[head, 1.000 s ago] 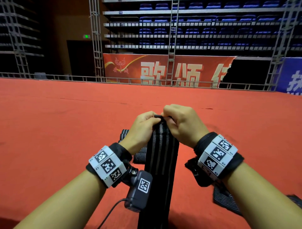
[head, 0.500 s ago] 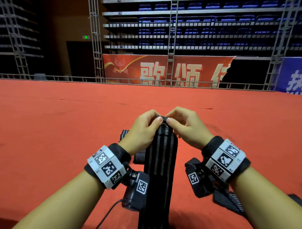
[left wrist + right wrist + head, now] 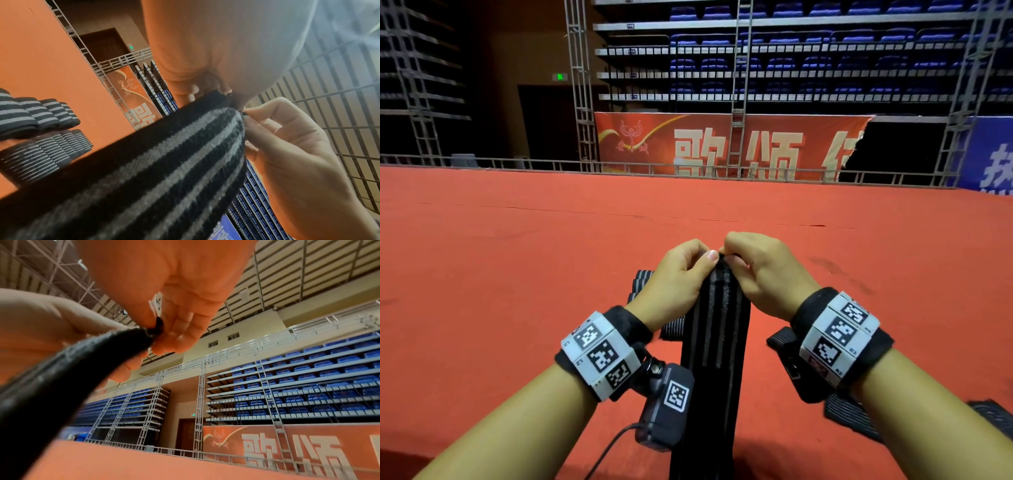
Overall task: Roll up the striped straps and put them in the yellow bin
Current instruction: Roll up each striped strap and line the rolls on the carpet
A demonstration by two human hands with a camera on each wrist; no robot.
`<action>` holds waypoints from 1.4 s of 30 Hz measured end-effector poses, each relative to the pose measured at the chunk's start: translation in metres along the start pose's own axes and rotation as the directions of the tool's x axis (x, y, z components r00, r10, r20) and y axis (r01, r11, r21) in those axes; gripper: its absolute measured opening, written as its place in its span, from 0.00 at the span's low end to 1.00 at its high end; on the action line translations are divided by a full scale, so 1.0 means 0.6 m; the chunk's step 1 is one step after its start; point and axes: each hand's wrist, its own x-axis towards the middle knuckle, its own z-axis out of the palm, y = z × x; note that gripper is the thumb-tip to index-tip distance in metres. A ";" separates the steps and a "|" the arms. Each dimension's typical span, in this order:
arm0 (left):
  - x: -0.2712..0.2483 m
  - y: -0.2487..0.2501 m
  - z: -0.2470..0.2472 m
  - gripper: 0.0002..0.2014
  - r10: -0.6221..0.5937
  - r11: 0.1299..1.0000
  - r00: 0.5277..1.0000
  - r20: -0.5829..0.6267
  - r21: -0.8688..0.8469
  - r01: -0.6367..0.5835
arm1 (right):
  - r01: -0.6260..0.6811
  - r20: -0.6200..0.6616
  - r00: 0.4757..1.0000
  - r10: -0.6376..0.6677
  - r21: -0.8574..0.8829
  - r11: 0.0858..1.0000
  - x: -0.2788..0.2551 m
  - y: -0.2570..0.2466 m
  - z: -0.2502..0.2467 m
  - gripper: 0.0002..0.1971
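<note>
Striped strap, black with grey lengthwise stripes: hanging as one long band from raised hands above the red carpeted surface, lower end running out of the head view; top edge being gathered between both hands, roll judged as only just being started. Rolled straps, same black-and-grey weave: sitting in rows on the carpet to the left of the hanging band, partly hidden behind the left wrist in the head view. Loose straps: lying flat on the carpet under and beyond the right forearm, apparently waiting to be rolled. Left hand: fingers and thumb curling round the left corner of the top edge, pinching it. Right hand: fingertips pinching the right corner, thumb pressing the folded edge. Yellow bin: not showing in any view. Risks, as judged: the first turn is being held by fingertips only, so easing either pinch could be letting the edge spring open; uneven tension between the two corners could be steering the roll crooked, coning sideways; the free-hanging weight could be dragging the strap out of the grip.
</note>
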 end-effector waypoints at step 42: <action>-0.046 0.021 -0.010 0.05 0.085 0.992 0.996 0.026 -0.093 -0.082 | -0.490 0.298 0.870 0.392 0.600 0.632 -0.014 -0.035 0.001 0.08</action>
